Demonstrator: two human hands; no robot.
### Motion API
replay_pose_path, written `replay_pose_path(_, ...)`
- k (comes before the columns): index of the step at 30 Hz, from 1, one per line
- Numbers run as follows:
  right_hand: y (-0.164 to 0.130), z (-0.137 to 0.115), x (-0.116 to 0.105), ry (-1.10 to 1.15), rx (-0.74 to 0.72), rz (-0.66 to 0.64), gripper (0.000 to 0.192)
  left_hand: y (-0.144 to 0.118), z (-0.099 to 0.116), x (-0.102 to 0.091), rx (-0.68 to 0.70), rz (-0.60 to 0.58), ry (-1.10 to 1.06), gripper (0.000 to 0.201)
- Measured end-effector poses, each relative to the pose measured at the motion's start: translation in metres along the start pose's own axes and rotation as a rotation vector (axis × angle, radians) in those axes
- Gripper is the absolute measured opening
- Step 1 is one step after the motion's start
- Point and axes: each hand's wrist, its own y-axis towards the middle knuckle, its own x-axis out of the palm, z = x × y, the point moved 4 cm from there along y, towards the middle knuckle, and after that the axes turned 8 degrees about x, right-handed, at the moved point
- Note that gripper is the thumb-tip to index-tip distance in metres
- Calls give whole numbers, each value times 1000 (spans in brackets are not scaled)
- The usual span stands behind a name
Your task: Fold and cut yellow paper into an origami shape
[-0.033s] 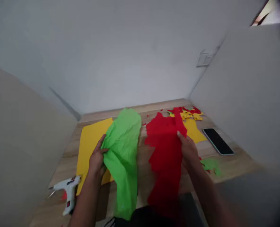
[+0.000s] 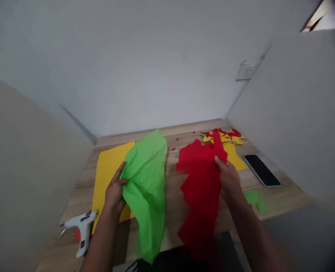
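Note:
My left hand (image 2: 116, 190) is closed on the left edge of a crumpled green paper sheet (image 2: 147, 173), thumb and fingers pinching it. The sheet hangs down toward the table's front edge. In my right hand (image 2: 228, 177) is a red paper sheet (image 2: 201, 181) with a jagged, cut left side, gripped at its upper right. The two sheets are held apart, with a strip of wooden table showing between them. Behind my left hand lies a flat yellow sheet (image 2: 108, 166), partly hidden by the green one.
A white hot glue gun (image 2: 84, 226) lies at the front left. Red and yellow paper scraps (image 2: 237, 139) are heaped at the back right, by a yellow piece (image 2: 234, 158). A phone (image 2: 261, 170) and green scraps (image 2: 255, 198) lie on the right. Walls enclose the wooden table (image 2: 173, 132).
The red sheet has shifted slightly to the right with my right hand. The green sheet's top has changed shape and narrowed a little; my left hand has barely moved.

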Motion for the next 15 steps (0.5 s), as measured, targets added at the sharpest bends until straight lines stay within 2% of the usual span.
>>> replay_pose_path(2,-3,-21,9,-86,-133,14,28,-4,5,1,-13,-30,13,82)
replay_pose_path(4,-15,-38,35,-243,-291,-46,26,-14,10,14,-17,-114,12,75)
replay_pose_path(6,-36,-42,77,-519,-416,-214,26,-30,16,41,-4,-267,-23,67)
replay_pose_path(7,-49,-39,98,-652,-470,-327,30,-40,20,57,20,-367,-47,70)
replay_pose_path(8,-63,-33,117,-786,-506,-476,42,-48,23,70,64,-436,-78,73)
replay_pose_path(9,-76,-25,132,-894,-519,-613,56,-55,27,80,120,-438,-98,73)
replay_pose_path(11,-95,-12,144,-1003,-528,-733,72,-61,30,88,180,-356,-113,61)
replay_pose_path(13,-109,-5,142,-1026,-574,-811,72,-56,33,85,220,-232,-119,43)
replay_pose_path(15,-115,-5,132,-980,-660,-787,62,-38,41,75,256,-144,-137,33)
